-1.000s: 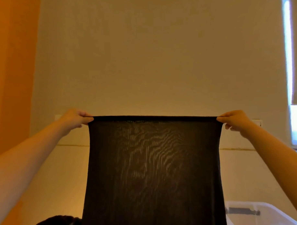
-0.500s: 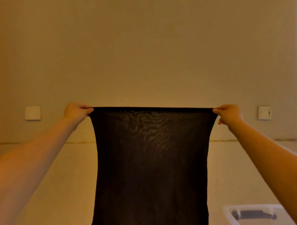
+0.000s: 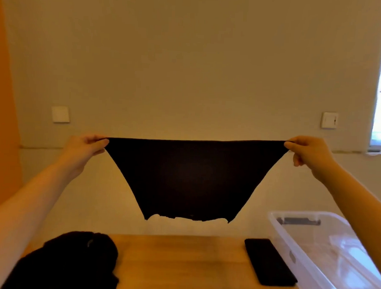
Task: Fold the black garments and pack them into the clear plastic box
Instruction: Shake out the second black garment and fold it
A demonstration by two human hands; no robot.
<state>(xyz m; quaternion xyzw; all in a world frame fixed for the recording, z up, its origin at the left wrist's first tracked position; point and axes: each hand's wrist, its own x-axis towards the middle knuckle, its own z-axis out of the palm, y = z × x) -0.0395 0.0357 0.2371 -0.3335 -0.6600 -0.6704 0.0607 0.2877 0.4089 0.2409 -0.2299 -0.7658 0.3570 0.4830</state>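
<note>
A person holds a black garment (image 3: 192,179) stretched in the air above a table (image 3: 181,265), the left hand (image 3: 85,147) and right hand (image 3: 308,151) each pinching one top corner between thumb and curled fingers. The taut top edge runs level from grip to grip; the cloth hangs straight below, narrowing to a ragged hem clear of the tabletop. The clear box (image 3: 324,250) sits open below and to the right of the right-hand grip, so that hand is nearer it. A phone (image 3: 267,260) lies just beside the box. More black clothes (image 3: 71,263) lie heaped below the left-hand grip. Folding likely means bringing the two grips together.
</note>
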